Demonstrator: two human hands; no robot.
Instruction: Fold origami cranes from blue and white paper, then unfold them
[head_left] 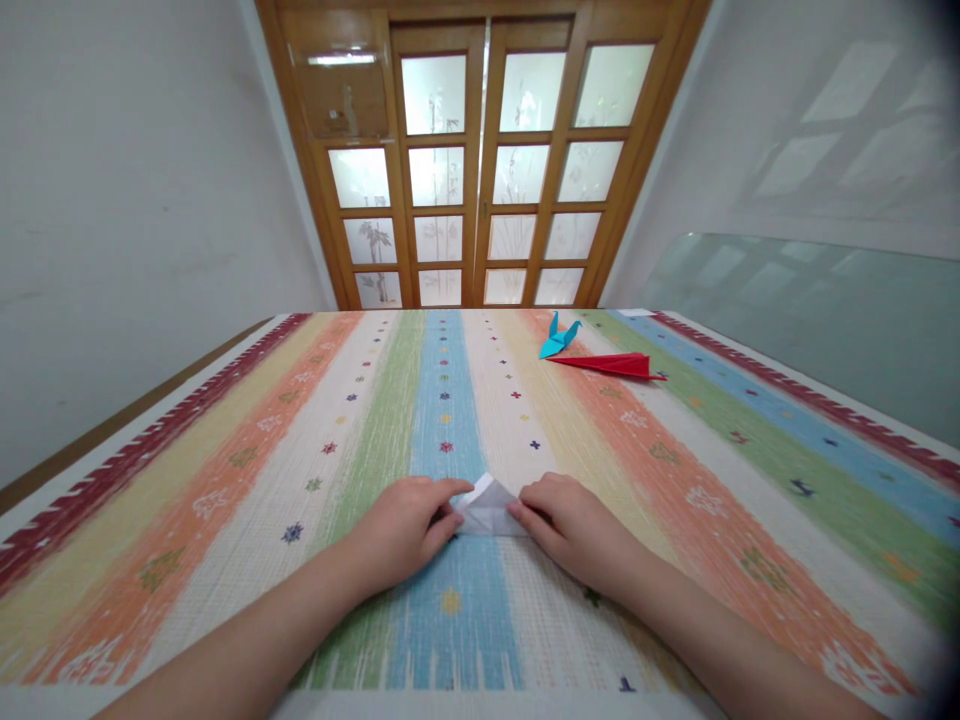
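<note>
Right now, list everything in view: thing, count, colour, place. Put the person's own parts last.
folded white paper: one, white, near the table's front edge, on the blue stripe, between the two hands
paper crane: one, turquoise, far right part of the table
folded red paper: one, red, flat and pointed, just in front of the paper crane
tablecloth: one, striped in red, yellow, orange, green, blue and cream, covering the table
wooden door: one double door, brown frame with frosted panes, behind the table
glass sheet: one, greenish, leaning on the right wall
left hand: one, fingertips pressing the white paper's left edge
right hand: one, fingertips pressing its right edge
</note>
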